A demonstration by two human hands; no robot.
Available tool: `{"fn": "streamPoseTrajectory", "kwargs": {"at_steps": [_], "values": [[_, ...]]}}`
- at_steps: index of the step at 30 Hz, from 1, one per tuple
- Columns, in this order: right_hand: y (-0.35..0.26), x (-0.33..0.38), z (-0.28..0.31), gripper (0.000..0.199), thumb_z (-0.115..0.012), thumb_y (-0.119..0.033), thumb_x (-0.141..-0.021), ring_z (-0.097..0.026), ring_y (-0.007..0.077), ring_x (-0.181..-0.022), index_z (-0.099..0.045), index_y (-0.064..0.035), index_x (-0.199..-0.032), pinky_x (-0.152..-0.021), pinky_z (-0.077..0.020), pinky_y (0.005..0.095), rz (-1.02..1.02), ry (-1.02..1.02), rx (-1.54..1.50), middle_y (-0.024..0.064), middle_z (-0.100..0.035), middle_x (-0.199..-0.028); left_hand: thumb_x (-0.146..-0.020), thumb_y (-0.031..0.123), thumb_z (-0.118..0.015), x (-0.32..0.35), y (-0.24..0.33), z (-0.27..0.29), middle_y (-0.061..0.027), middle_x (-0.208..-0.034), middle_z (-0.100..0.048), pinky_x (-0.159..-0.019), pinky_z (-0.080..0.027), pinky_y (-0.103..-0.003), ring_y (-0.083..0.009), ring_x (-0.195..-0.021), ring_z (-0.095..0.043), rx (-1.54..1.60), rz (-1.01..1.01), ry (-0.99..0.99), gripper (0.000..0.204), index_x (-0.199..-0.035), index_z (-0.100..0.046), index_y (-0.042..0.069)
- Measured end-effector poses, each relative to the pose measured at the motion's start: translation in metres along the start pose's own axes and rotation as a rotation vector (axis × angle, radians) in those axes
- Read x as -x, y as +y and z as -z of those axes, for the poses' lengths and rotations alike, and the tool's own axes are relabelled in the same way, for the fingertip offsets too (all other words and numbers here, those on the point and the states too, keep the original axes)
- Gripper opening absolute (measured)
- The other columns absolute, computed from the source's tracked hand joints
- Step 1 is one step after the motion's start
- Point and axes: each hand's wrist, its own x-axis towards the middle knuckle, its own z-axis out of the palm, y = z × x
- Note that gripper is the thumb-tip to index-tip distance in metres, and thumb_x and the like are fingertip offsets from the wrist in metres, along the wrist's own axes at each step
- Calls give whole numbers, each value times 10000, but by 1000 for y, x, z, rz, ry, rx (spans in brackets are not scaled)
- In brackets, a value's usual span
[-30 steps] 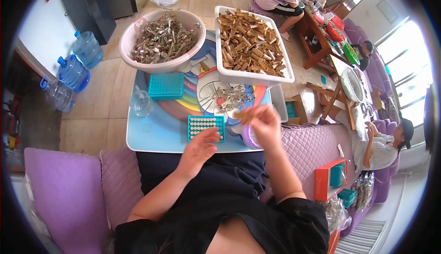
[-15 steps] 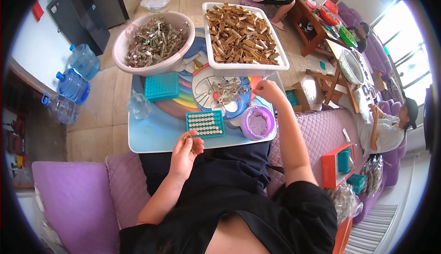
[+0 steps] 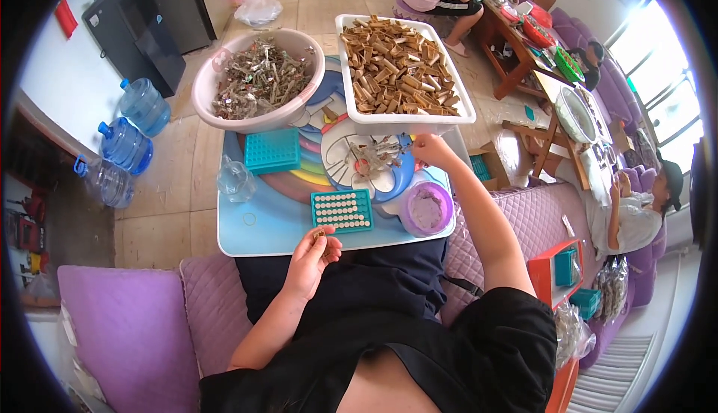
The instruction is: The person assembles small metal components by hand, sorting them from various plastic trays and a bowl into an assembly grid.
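A purple quilted sofa (image 3: 516, 219) runs behind and beside the worker I'm watching, who is sitting at a low, light-blue worktop (image 3: 280, 239) printed with a rainbow cartoon. On its far side sits a round, pale-pink plastic basin (image 3: 258, 123), heaped with tangled grey-green and silvery pieces. Just right of it stands a deep white rectangular plastic tray (image 3: 407, 119), piled high with brown, trough-shaped pieces. In front of the basin lies a teal rectangular plastic rack (image 3: 271, 151) with a grid of holes; nearer the worker is a second teal rack (image 3: 363, 202), partly filled with rows of small white round caps (image 3: 336, 212). A loose heap of silvery metal pieces (image 3: 374, 155) spreads before the tray. Near the right corner stands a round purple-rimmed tub (image 3: 449, 210), and at the left edge a clear plastic jug (image 3: 235, 181).

The left hand (image 3: 308, 260) is just in front of the near rack, its fingers curled around a small golden-brown piece (image 3: 320, 235). The right hand (image 3: 436, 151) reaches to the heap's right edge, fingers bent together; whether they grip anything, I cannot tell.
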Motion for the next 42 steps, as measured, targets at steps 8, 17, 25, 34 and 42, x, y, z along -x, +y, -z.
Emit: {"fn": "streamPoseTrajectory", "kwargs": {"at_steps": [8, 17, 25, 34, 42], "values": [[-41, 23, 20, 86, -617, -46, -765, -524, 55, -605, -608, -1, -838, -531, -420, 202, 453, 241, -246, 4, -575, -651, -973, 167, -408, -4, -1, -7, -44, -896, -562, -738, -432, -244, -110, -783, -521, 8, 19, -7, 233, -1149, -501, 46], [-84, 85, -8, 99, -626, -40, -825, -536, 49, -704, -629, -1, -915, -616, -434, 187, 404, 128, -498, -1, -600, -775, -906, 114, -545, -7, 10, -7, 33, -762, -418, -601, -312, -199, -39, -672, -361, -287, -248, 14, 150, -1032, -531, 34], [-118, 155, -49, 274, -668, 7, -783, -594, 96, -775, -467, -27, -966, -677, -478, 238, 507, -237, -512, 20, -591, -803, -793, 112, -693, -13, 64, -56, -19, -769, -520, -564, -362, -233, -93, -652, -418, -891, -577, -28, 276, -1031, -597, 11], [-116, 168, -67, 389, -714, -55, -739, -671, 229, -723, -449, -34, -1022, -618, -514, 306, 525, -152, -222, 134, -642, -776, -707, 124, -744, -22, 34, -51, -75, -645, -571, -550, -412, -296, -208, -538, -509, -1102, -540, -6, 178, -828, -667, 19], [-94, 167, -75, 217, -663, -54, -815, -629, 113, -779, -547, 2, -990, -698, -509, 253, 429, -322, -550, 65, -656, -856, -742, 47, -696, -15, 24, -46, -37, -669, -582, -507, -377, -229, -85, -557, -475, -926, -499, 43, 79, -771, -632, 11]]}}
